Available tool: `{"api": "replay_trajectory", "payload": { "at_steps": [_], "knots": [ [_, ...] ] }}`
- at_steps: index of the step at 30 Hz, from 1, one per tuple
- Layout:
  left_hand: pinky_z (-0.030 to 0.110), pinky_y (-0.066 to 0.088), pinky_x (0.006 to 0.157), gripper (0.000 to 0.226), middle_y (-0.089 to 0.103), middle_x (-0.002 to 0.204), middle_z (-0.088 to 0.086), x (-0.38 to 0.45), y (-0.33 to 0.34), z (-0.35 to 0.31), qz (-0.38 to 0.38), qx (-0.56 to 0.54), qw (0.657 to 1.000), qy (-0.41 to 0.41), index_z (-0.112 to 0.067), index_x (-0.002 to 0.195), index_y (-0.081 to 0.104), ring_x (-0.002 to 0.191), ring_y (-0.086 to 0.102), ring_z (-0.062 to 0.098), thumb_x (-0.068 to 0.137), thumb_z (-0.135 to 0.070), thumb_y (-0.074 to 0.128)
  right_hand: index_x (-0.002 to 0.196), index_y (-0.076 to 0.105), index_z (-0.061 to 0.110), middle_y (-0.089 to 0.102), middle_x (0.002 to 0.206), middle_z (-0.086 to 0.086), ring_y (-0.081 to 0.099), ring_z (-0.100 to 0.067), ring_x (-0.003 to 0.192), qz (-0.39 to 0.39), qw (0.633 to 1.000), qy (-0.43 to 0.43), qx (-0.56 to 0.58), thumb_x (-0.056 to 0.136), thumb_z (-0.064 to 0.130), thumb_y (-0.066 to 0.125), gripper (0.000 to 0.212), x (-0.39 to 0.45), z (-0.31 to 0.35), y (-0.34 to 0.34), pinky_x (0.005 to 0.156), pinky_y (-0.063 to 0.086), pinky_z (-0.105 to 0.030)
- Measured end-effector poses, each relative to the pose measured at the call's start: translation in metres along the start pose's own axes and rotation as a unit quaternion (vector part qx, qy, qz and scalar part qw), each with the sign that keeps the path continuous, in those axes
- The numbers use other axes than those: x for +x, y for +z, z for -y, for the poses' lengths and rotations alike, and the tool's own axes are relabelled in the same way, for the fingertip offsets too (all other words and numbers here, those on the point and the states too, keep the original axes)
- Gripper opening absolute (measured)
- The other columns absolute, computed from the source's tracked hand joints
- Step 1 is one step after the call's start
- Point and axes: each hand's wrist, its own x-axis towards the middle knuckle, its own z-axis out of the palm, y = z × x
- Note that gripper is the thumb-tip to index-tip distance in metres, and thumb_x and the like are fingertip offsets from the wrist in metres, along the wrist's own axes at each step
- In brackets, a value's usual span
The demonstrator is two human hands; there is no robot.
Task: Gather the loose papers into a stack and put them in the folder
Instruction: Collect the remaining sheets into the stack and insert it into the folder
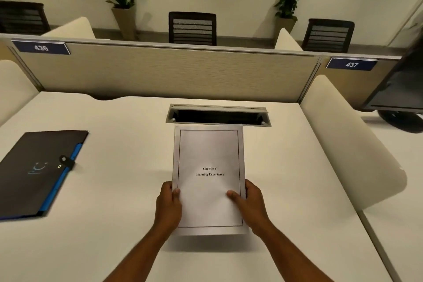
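A stack of white papers (208, 158) is held above the middle of the white desk, its top sheet printed "Chapter 6 Learning Experience" inside a black border. My left hand (169, 205) grips the stack's left edge, thumb on top. My right hand (250, 204) grips the right edge the same way. The stack casts a shadow on the desk beneath its near edge. A black folder (29, 174) with a blue inner edge and a snap strap lies closed on the desk at the left, well apart from the papers.
A grey cable hatch (218, 114) stands open in the desk just beyond the papers. Beige partitions (169, 71) wall the desk's far side, and rounded white dividers (348, 135) flank it. A monitor (402, 84) sits at the far right.
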Motion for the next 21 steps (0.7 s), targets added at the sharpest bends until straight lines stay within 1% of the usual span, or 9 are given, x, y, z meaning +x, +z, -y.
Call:
{"api": "replay_trajectory", "payload": {
  "at_steps": [2, 5, 7, 8, 12, 14, 17, 19, 21],
  "knots": [
    [0.033, 0.045, 0.080, 0.016, 0.058, 0.103, 0.003, -0.005, 0.015, 0.009, 0.038, 0.004, 0.997, -0.066, -0.011, 0.111, 0.051, 0.095, 0.056, 0.024, 0.100, -0.013, 0.039, 0.112, 0.067, 0.025, 0.076, 0.105, 0.009, 0.072, -0.007, 0.094, 0.013, 0.999, 0.044, 0.012, 0.084, 0.025, 0.080, 0.031, -0.003, -0.018, -0.011, 0.084, 0.060, -0.031],
    [0.031, 0.039, 0.072, 0.012, 0.056, 0.099, 0.009, -0.015, 0.033, 0.021, 0.053, 0.023, 0.990, -0.128, -0.007, 0.099, 0.048, 0.083, 0.051, 0.023, 0.098, -0.011, 0.037, 0.113, 0.061, 0.024, 0.074, 0.111, 0.000, 0.072, -0.015, 0.099, 0.037, 0.992, 0.114, 0.025, 0.086, 0.023, 0.078, 0.032, -0.011, -0.046, -0.026, 0.090, 0.059, -0.039],
    [0.031, 0.035, 0.067, 0.010, 0.053, 0.094, 0.012, -0.019, 0.040, 0.027, 0.047, 0.043, 0.986, -0.154, -0.006, 0.092, 0.044, 0.075, 0.045, 0.021, 0.098, -0.010, 0.036, 0.115, 0.059, 0.021, 0.073, 0.113, -0.003, 0.072, -0.017, 0.100, 0.075, 0.986, 0.147, 0.018, 0.088, 0.014, 0.074, 0.032, -0.017, -0.060, -0.035, 0.091, 0.059, -0.038],
    [0.031, 0.035, 0.067, 0.010, 0.054, 0.096, 0.013, -0.020, 0.042, 0.029, 0.047, 0.053, 0.984, -0.162, -0.005, 0.093, 0.044, 0.076, 0.046, 0.022, 0.097, -0.010, 0.037, 0.116, 0.059, 0.018, 0.074, 0.112, -0.002, 0.073, -0.017, 0.099, 0.089, 0.984, 0.157, 0.011, 0.089, 0.010, 0.072, 0.032, -0.020, -0.063, -0.039, 0.089, 0.059, -0.035],
    [0.031, 0.040, 0.079, 0.021, 0.057, 0.113, 0.015, -0.019, 0.050, 0.032, 0.055, 0.056, 0.982, -0.172, -0.002, 0.113, 0.051, 0.097, 0.053, 0.030, 0.097, -0.010, 0.040, 0.117, 0.062, 0.019, 0.075, 0.107, 0.003, 0.073, -0.013, 0.096, 0.091, 0.983, 0.156, -0.020, 0.090, 0.009, 0.070, 0.029, -0.023, -0.071, -0.047, 0.087, 0.059, -0.031],
    [0.033, 0.043, 0.084, 0.024, 0.058, 0.117, 0.015, -0.019, 0.051, 0.030, 0.055, 0.048, 0.981, -0.181, -0.003, 0.116, 0.052, 0.104, 0.055, 0.032, 0.097, -0.013, 0.042, 0.116, 0.063, 0.020, 0.075, 0.108, 0.004, 0.072, -0.013, 0.096, 0.088, 0.984, 0.155, -0.025, 0.091, 0.011, 0.070, 0.028, -0.024, -0.071, -0.046, 0.088, 0.059, -0.031],
    [0.032, 0.043, 0.084, 0.023, 0.059, 0.117, 0.013, -0.020, 0.048, 0.029, 0.066, 0.041, 0.982, -0.174, -0.005, 0.117, 0.051, 0.100, 0.055, 0.028, 0.097, -0.015, 0.044, 0.111, 0.063, 0.016, 0.075, 0.106, -0.001, 0.073, -0.016, 0.094, 0.087, 0.981, 0.174, -0.015, 0.089, 0.011, 0.072, 0.024, -0.023, -0.071, -0.046, 0.084, 0.059, -0.031],
    [0.031, 0.042, 0.082, 0.019, 0.059, 0.114, 0.010, -0.023, 0.046, 0.025, 0.075, 0.027, 0.987, -0.142, -0.008, 0.114, 0.051, 0.098, 0.055, 0.025, 0.097, -0.011, 0.042, 0.107, 0.064, 0.011, 0.075, 0.103, -0.008, 0.074, -0.023, 0.092, 0.092, 0.976, 0.195, 0.022, 0.085, 0.010, 0.075, 0.024, -0.015, -0.065, -0.048, 0.085, 0.061, -0.039],
    [0.032, 0.043, 0.082, 0.019, 0.059, 0.111, 0.005, -0.027, 0.043, 0.019, 0.082, 0.009, 0.991, -0.105, -0.014, 0.113, 0.050, 0.101, 0.055, 0.023, 0.098, -0.009, 0.040, 0.107, 0.065, 0.012, 0.077, 0.102, -0.008, 0.074, -0.026, 0.094, 0.083, 0.975, 0.198, 0.060, 0.083, 0.017, 0.080, 0.028, -0.002, -0.054, -0.051, 0.085, 0.061, -0.044]
  ]
}}
